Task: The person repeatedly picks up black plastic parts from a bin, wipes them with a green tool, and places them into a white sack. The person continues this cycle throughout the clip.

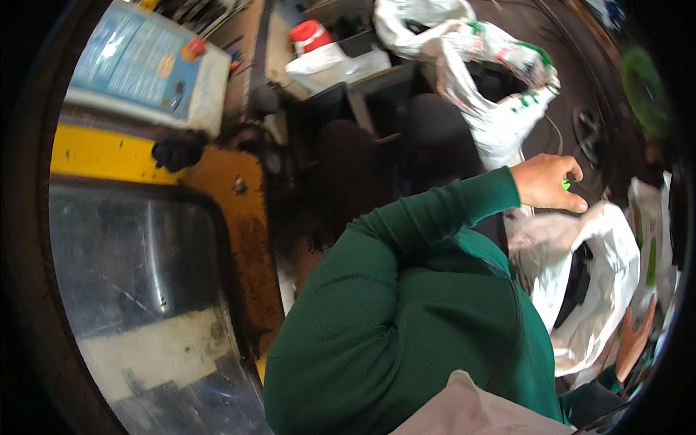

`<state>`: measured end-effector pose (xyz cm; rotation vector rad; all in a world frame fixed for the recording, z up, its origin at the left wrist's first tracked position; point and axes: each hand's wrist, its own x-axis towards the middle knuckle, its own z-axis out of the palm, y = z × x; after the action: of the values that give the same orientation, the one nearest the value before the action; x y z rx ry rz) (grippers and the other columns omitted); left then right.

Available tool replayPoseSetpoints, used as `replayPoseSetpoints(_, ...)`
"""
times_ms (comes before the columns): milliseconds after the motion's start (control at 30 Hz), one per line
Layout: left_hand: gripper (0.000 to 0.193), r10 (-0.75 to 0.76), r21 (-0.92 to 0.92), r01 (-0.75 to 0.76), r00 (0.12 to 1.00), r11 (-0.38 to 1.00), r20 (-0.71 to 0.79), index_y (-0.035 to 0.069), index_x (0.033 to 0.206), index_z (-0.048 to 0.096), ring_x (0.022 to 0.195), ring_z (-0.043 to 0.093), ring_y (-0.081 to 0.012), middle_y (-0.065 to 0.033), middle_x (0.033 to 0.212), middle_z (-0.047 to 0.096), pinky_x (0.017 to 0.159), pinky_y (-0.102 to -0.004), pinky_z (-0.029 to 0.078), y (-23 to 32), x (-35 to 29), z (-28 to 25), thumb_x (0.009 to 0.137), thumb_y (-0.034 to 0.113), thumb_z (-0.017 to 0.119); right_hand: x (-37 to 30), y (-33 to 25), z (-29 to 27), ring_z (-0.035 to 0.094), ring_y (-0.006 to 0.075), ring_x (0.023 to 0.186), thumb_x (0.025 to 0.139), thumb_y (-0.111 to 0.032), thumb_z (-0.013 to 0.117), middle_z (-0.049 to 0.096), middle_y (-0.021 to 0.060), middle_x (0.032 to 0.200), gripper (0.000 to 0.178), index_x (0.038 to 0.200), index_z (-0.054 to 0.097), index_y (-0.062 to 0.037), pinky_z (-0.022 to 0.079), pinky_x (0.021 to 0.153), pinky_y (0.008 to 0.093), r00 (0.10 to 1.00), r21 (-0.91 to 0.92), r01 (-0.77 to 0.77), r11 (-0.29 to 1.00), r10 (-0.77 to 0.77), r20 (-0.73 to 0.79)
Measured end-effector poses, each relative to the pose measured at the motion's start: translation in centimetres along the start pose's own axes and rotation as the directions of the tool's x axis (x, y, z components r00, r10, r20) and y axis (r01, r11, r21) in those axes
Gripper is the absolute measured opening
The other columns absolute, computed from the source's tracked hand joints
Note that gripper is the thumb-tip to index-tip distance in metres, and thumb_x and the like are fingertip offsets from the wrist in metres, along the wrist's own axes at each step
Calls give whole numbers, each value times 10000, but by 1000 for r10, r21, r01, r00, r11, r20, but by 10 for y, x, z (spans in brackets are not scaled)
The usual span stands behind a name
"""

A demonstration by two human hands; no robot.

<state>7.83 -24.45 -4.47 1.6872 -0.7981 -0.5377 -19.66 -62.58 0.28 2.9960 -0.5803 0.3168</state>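
Above the rim of an open white plastic bag (533, 243), my left hand (544, 181) reaches out with curled fingers and the thumb apart from the index finger. A small bright green bit (566, 185) shows at its palm, too small to name. My right hand (635, 339) is at the far right, beside the bag's outer side, fingers stretched and holding nothing that I can see. Dark contents (578, 283) show inside the bag; their kind cannot be made out. Green sleeves cover both arms.
Another white bag (500, 127) with green print stands ahead, near dark bins (388, 98) and a red-and-white container (310, 36). To the left are a machine's yellow frame (109, 152), its window (138, 254) and a blue control panel (134, 61) with a red button.
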Motion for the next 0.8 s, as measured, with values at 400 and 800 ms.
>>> replayPoseSetpoints(400, 342, -481, -908, 299, 867, 292, 131, 34, 1112, 512, 512, 473, -72, 18, 670, 450, 485, -274, 497, -118, -170, -66, 895, 280, 612, 184, -466, -47, 567, 364, 1078, 691, -168, 709, 579, 198, 1172, 500, 1147, 589, -4, 449, 921, 433, 55, 610, 782, 131, -988, 142)
replayPoseSetpoints(800, 297, -527, -449, 489, 27, 748, -849, 64, 1150, 583, 532, 522, -56, -18, 764, 618, 445, -221, 410, -241, -327, -211, 881, 183, 620, 234, -603, -18, 626, 153, 927, 794, -310, 679, 668, 5, 962, 193, 952, 676, -198, 465, 863, 361, -391, 748, 371, -550, -823, -412)
